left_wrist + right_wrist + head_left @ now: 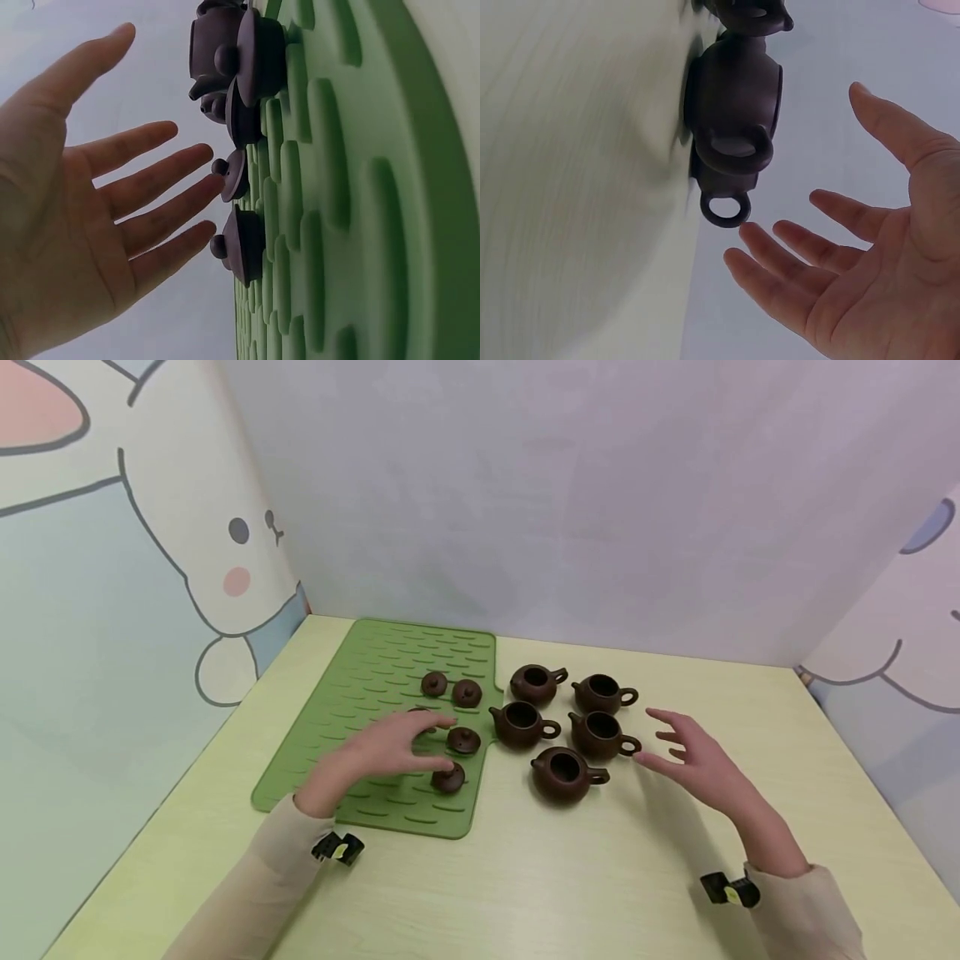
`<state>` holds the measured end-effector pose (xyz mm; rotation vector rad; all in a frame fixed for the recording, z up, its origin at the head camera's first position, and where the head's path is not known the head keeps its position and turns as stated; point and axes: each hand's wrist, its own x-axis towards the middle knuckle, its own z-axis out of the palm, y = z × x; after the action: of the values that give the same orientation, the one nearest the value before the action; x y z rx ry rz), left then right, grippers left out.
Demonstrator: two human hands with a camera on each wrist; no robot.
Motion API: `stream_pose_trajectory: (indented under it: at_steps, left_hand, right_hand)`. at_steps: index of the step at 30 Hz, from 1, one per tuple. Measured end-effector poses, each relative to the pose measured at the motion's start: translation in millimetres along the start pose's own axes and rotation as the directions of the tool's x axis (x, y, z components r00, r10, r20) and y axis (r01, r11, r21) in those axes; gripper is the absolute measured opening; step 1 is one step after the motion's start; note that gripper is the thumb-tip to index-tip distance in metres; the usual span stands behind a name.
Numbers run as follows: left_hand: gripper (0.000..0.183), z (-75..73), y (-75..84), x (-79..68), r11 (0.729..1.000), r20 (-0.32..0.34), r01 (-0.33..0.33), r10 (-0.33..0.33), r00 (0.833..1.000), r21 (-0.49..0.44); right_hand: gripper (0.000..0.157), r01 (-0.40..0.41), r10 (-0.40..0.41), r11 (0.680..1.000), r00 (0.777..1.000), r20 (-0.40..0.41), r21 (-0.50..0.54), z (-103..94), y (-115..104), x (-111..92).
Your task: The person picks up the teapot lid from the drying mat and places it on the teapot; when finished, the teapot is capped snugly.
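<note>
Over the green mat [300,768] hovers my left hand [386,745], fingers spread and holding nothing. Small dark brown teapot lids [464,741] with round knobs lie on the mat under and around it; the hand partly covers one. In the left wrist view the fingers stand apart from the lids [246,244]. My right hand [701,764] is in the air right of several lidless dark brown teapots [562,775], nearest the handle of one teapot [602,735]. Its fingers are loosely spread, with nothing between them, in the right wrist view beside a teapot [735,97].
The teapots stand close together on the pale wooden table [570,885], just right of the mat, spouts mostly toward the left. A plain light wall [570,510] rises behind the table. Side panels with cartoon drawings [165,527] border it left and right.
</note>
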<state>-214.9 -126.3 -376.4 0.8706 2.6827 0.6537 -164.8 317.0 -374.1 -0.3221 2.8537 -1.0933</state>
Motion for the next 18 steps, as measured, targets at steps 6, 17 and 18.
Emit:
stream_pose_trajectory:
  at_steps: [6, 17, 18]
  left_hand:
    - [0.064, 4.2, 2.1, -0.4, 0.999, 0.021, -0.001, 0.002, 1.000, -0.046]
    - [0.044, 9.4, 1.8, 1.6, 0.988, 0.031, -0.069, 0.074, 0.997, -0.142]
    - [0.041, 9.8, 2.1, 1.6, 0.986, 0.034, -0.071, 0.077, 0.996, -0.148]
  right_hand:
    - [0.064, -0.001, 0.001, 1.000, 1.000, 0.004, -0.011, 3.5, -3.2, -0.9]
    - [0.039, 0.001, -0.004, 0.998, 0.998, -0.060, -0.063, 12.1, -8.1, 0.2]
    - [0.037, 0.000, -0.004, 0.998, 0.998, -0.064, -0.067, 12.2, -8.9, 0.2]
